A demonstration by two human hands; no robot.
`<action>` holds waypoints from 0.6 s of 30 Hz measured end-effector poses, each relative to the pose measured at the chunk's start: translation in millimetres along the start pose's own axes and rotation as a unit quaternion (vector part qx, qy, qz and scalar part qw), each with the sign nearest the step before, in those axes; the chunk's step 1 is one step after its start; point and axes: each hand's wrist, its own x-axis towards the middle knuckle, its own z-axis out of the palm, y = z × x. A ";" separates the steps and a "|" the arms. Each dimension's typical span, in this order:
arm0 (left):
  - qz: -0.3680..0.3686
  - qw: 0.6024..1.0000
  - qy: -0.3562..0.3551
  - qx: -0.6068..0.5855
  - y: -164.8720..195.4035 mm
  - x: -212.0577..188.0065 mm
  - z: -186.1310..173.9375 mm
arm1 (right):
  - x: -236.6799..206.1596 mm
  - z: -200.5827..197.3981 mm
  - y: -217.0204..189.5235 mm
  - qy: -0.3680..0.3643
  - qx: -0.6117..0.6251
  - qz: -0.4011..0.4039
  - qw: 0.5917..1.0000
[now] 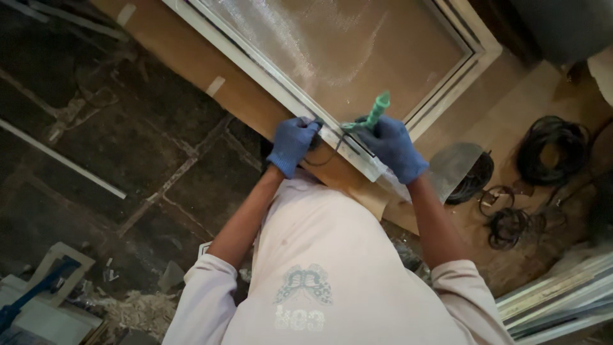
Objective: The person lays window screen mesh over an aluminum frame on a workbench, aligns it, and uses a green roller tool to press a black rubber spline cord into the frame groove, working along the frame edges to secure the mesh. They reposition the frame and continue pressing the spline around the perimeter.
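Screen frame: we see a white-framed mesh screen lying flat on a brown board, its long rail running from upper left down to lower right, straight across in front of us.
Head view, tool: our right hand, blue-gloved, is closed around a green-handled tool that tilts up and away, its tip down at the rail's groove.
Head view, cord: a thin dark cord runs along the near rail between our two hands; we cannot tell how much of it sits in the groove.
Head view, other hand: our left hand is clenched on the rail's near edge, pinching the cord's loose end, just beside the right.
Relation: both hands lie on the same rail, the tool hand lower right of the holding hand, near the frame's corner.
Edges and room: the board's edge falls right below our wrists to a dark stone floor; coils of black cord lie well apart on the right.
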 end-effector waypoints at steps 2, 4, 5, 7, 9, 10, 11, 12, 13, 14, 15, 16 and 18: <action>-0.019 0.998 -0.014 0.051 -0.1 0.2 -0.7 | 3.8 -3.0 -3.3 -0.018 -0.043 0.017 0.999; -0.022 0.998 -0.013 0.065 0.5 0.1 -2.0 | 7.2 -4.4 -6.6 -0.029 -0.058 0.003 0.998; -0.013 0.999 -0.006 0.052 0.9 0.1 -2.6 | 9.1 -4.2 -8.2 -0.029 -0.053 -0.019 0.998; -0.001 0.999 -0.002 0.048 1.7 0.3 -3.5 | 14.1 -2.8 -11.1 -0.027 -0.060 -0.029 0.997; 0.010 0.998 -0.010 0.067 2.7 1.0 -3.6 | 19.5 -0.6 -14.1 -0.019 -0.082 -0.004 0.996; -0.017 0.999 -0.014 0.046 3.3 1.2 -3.5 | 20.7 -0.4 -15.8 -0.035 -0.060 0.010 0.998; -0.043 0.999 -0.020 0.027 4.2 1.7 -3.0 | 20.7 -1.3 -17.7 -0.047 -0.036 0.024 0.998; -0.062 0.998 -0.023 0.007 5.3 2.6 -2.7 | 22.6 -2.4 -19.6 -0.057 -0.014 0.030 0.998; -0.057 0.998 -0.021 0.016 6.6 3.2 -2.1 | 22.5 -3.7 -21.8 -0.052 -0.025 0.027 0.998; -0.054 0.998 -0.021 0.025 8.1 3.5 -2.0 | 21.6 -4.5 -24.0 -0.048 -0.034 0.026 0.998; -0.053 0.998 -0.020 0.034 9.9 3.5 -1.8 | 22.7 -4.2 -26.1 -0.044 -0.043 0.026 0.998; -0.059 0.998 -0.019 0.012 11.7 3.7 -1.9 | 24.8 -3.8 -28.0 -0.051 -0.036 0.015 0.998; -0.076 0.996 -0.020 -0.032 15.2 2.7 -2.0 | 29.3 -0.4 -31.0 -0.064 -0.021 -0.001 0.998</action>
